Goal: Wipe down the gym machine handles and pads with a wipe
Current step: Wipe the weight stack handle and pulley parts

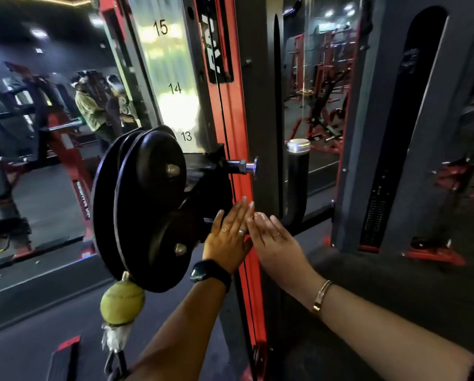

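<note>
Both my hands reach toward the red upright (241,171) of a cable machine. My left hand (227,237), with a black watch on the wrist, has straight fingers lying against the red post. My right hand (271,240) is beside it with straight fingers, its fingertips touching those of the left. No wipe shows in either hand. A black curved handle with a silver cap (297,177) stands just right of the post, above my right hand. A silver adjustment pin (246,166) sticks out of the black pulley carriage (202,171).
Black pulley wheels (145,204) hang left of my hands, with a yellow tennis ball (122,302) on the cable below. The chrome rail (172,86) bears numbers 13 to 15. Mirrors show red gym frames and two people at the far left. A grey weight-stack shroud (411,133) stands at right.
</note>
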`<state>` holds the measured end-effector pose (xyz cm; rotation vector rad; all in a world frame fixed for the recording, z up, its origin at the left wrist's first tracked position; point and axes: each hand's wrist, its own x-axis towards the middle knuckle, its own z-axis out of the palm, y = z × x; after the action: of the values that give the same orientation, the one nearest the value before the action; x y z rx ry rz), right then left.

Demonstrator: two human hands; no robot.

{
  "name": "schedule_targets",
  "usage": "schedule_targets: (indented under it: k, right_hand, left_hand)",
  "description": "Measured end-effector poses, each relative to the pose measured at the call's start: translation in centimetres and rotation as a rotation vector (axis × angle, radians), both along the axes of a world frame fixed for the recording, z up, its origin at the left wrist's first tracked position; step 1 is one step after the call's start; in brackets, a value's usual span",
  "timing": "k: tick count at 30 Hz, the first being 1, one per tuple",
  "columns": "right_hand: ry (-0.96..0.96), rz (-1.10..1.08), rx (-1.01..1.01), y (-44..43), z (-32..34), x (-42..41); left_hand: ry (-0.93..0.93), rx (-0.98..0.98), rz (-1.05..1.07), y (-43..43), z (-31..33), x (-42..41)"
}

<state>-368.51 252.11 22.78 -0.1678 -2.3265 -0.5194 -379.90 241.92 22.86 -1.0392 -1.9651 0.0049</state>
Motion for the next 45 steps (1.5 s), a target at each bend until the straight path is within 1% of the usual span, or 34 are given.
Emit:
schedule_targets:
  k: [4, 6, 7, 9, 12, 14, 15, 17, 20, 24, 27, 29, 30, 32, 33, 34, 36, 38, 39, 40, 43, 45]
  right_hand:
    - [-0.064, -0.074, 0.266, 2.9, 0.4, 2.3]
    - [-0.060, -0.157, 0.325, 3.6, 1.0, 2.3]
    - [-0.038, -0.200, 0.308, 3.5, 1.2, 2.2]
    - [0.018, -0.262, 0.210, 2.2, 0.8, 1.6]
    - [0.045, -0.317, -0.048, -1.1, 0.3, 0.2]
    - [0.013, -0.318, -0.187, -2.6, 1.1, -1.5]
    - [-0.007, -0.319, -0.228, -2.9, 1.7, -2.4]
    - [-0.036, -0.291, -0.230, -2.7, 2.3, -3.5]
    - [-0.081, -0.219, -0.098, -1.7, 1.8, -2.3]
    - [-0.147, -0.153, 0.216, 1.5, 1.6, 2.1]
    - [-0.171, -0.215, 0.518, 4.6, 3.2, 4.2]
    - [-0.157, -0.295, 0.630, 5.2, 4.4, 4.5]
    - [-0.140, -0.319, 0.639, 5.1, 4.5, 4.5]
    - [-0.074, -0.351, 0.536, 3.9, 3.5, 4.2]
    - [-0.029, -0.354, 0.451, 2.8, 2.5, 3.7]
    - [0.014, -0.362, 0.335, 1.3, 1.6, 3.2]
    - [0.070, -0.367, 0.029, -1.6, 0.7, 1.2]
    - [0.041, -0.345, -0.251, -3.4, 1.7, -1.3]
    - [0.013, -0.326, -0.333, -3.7, 2.4, -2.5]
    - [-0.005, -0.318, -0.354, -3.7, 3.1, -3.4]
    - [-0.040, -0.248, -0.252, -2.6, 2.7, -3.5]
    - [-0.058, -0.207, -0.063, -1.7, 1.4, -1.5]
  left_hand:
    - [0.014, 0.019, 0.006, 0.4, -0.6, -0.7]
    - [0.009, 0.053, -0.017, 0.6, -0.6, -0.7]
    - [0.012, 0.059, -0.030, 0.6, -0.6, -0.7]
    - [0.016, 0.065, -0.066, 0.5, -0.8, -0.8]
    - [0.028, 0.075, -0.095, 0.5, -0.9, -1.1]
    - [0.045, 0.060, -0.092, 0.5, -1.0, -1.1]
    - [0.060, 0.046, -0.087, 0.6, -1.1, -1.1]
    - [0.073, 0.034, -0.084, 0.6, -1.3, -0.9]
    - [0.104, 0.036, -0.077, 0.7, -1.4, -1.2]
    - [0.115, 0.044, -0.095, 0.6, -1.0, -1.3]
    - [0.058, 0.072, -0.125, 0.5, -1.0, -1.1]
    - [0.037, 0.084, -0.133, 0.6, -1.0, -1.1]
    - [0.038, 0.080, -0.127, 0.6, -1.0, -1.0]
    - [0.045, 0.071, -0.126, 0.6, -1.0, -1.1]
    - [0.046, 0.069, -0.128, 0.6, -1.1, -1.1]
    - [0.043, 0.067, -0.130, 0.6, -1.1, -1.2]
    - [0.046, 0.062, -0.126, 0.6, -1.2, -1.2]
    - [0.088, 0.036, -0.098, 0.5, -1.2, -1.1]
    - [0.118, 0.009, -0.073, 0.4, -1.2, -1.1]
    - [0.140, -0.017, -0.048, 0.3, -1.3, -1.0]
    - [0.141, -0.054, -0.012, 0.3, -1.5, -0.9]
    - [0.129, -0.011, -0.026, 0.5, -1.5, -1.1]
